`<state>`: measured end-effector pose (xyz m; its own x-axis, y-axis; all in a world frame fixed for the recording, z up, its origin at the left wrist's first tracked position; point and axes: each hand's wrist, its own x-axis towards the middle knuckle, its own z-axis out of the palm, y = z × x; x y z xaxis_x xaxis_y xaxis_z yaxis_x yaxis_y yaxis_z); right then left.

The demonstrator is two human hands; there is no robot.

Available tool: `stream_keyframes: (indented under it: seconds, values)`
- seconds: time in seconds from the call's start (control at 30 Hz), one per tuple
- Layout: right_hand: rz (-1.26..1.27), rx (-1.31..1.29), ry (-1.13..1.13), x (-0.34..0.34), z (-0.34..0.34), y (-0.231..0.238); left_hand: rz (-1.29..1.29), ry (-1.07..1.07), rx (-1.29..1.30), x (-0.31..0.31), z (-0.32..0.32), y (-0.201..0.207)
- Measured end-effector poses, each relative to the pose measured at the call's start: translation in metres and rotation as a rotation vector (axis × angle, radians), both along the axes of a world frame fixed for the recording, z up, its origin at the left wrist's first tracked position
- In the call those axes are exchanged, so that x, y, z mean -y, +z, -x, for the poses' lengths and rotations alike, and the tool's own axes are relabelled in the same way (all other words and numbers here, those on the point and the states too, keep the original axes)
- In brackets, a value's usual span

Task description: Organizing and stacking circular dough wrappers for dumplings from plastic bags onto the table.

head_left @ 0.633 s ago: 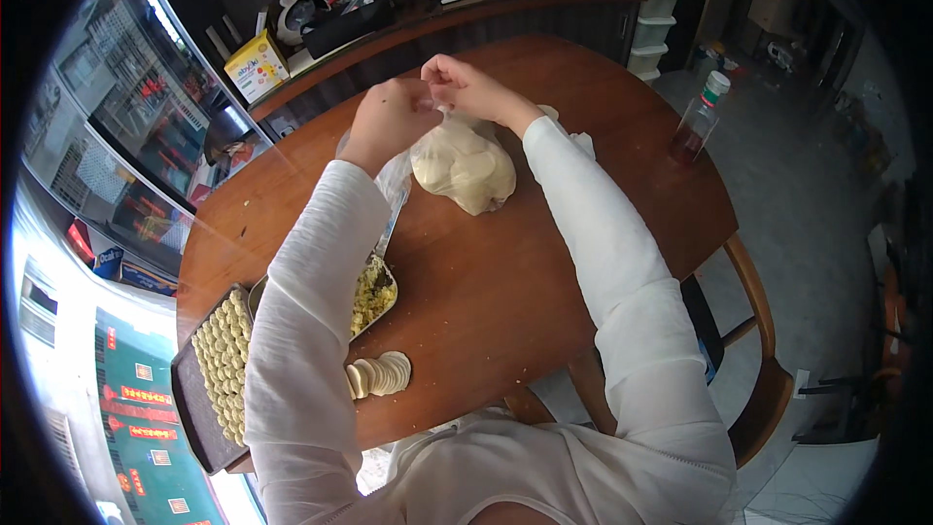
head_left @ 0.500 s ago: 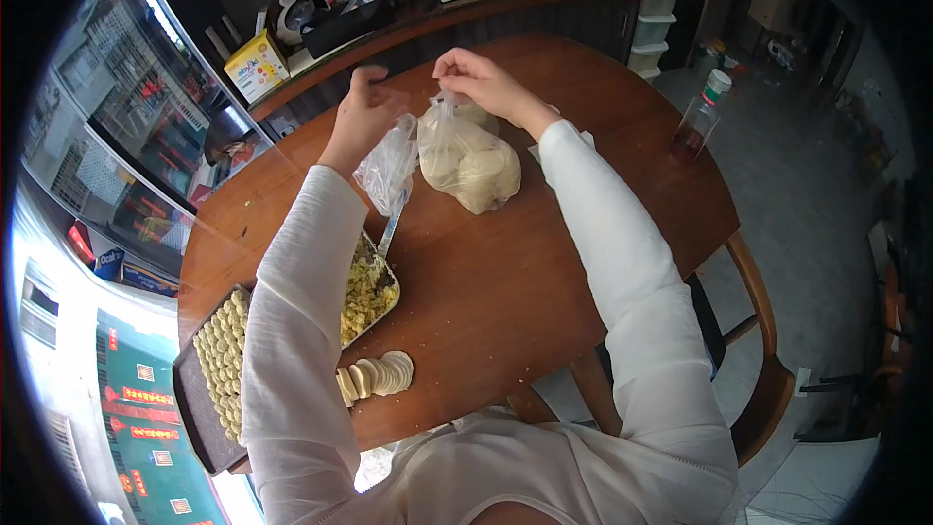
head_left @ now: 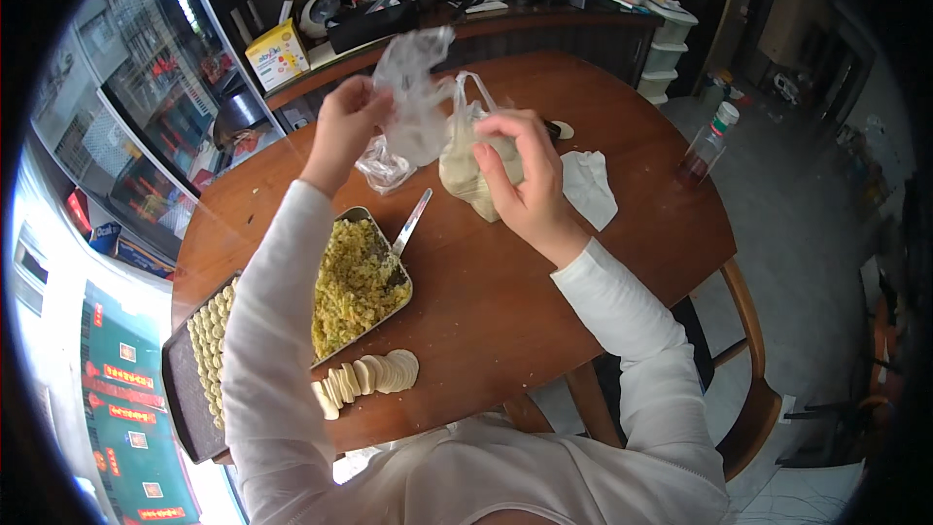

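My left hand (head_left: 342, 136) grips a thin clear plastic bag (head_left: 416, 102), lifted above the table. The fingers of my right hand (head_left: 533, 180) are apart and hold nothing; they are in front of a knotted see-through bag of pale dough (head_left: 461, 173), partly hiding it. Another crumpled clear bag (head_left: 386, 167) lies beside the dough bag. Nearer to me is chopped yellow-green filling (head_left: 352, 282) in a shallow pan, with a metal utensil handle (head_left: 414, 220) sticking out. Overlapping round dough wrappers (head_left: 374, 376) lie by the table's near edge.
A dark tray (head_left: 197, 435) of small pieces stands at the left, partly behind my left sleeve. White paper or cloth (head_left: 591, 192) lies right of the dough. A bottle (head_left: 708, 144) stands near the right edge. A chair (head_left: 756, 369) is at the right; a cluttered sideboard runs behind.
My left hand has raised a clear bag beside the dough. The right hand has left the dough bag's top, moving nearer and to the right, and opened. My view has shifted slightly.
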<state>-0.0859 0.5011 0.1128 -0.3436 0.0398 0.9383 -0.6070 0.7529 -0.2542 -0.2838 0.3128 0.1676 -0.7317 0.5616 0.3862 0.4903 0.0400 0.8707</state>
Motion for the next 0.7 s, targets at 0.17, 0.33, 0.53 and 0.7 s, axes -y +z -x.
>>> stream_keyframes:
  seconds: [0.17, 0.33, 0.53, 0.7]
  values:
    - [-0.131, -0.069, 0.101, 0.049, -0.026, 0.029, -0.268, -0.154, 0.421, 0.055, -0.144, 0.054]
    - [-0.554, 0.124, 0.110, 0.040, -0.082, -0.012, 0.036, 0.080, -0.093, 0.120, -0.240, -0.005]
    - [-0.597, 0.556, 0.363, 0.027, -0.114, -0.045, 0.275, -0.152, -0.584, 0.121, -0.258, -0.052]
    - [-0.567, 0.782, 0.394, 0.019, -0.132, -0.055, 0.538, -0.160, -0.718, 0.104, -0.249, -0.098]
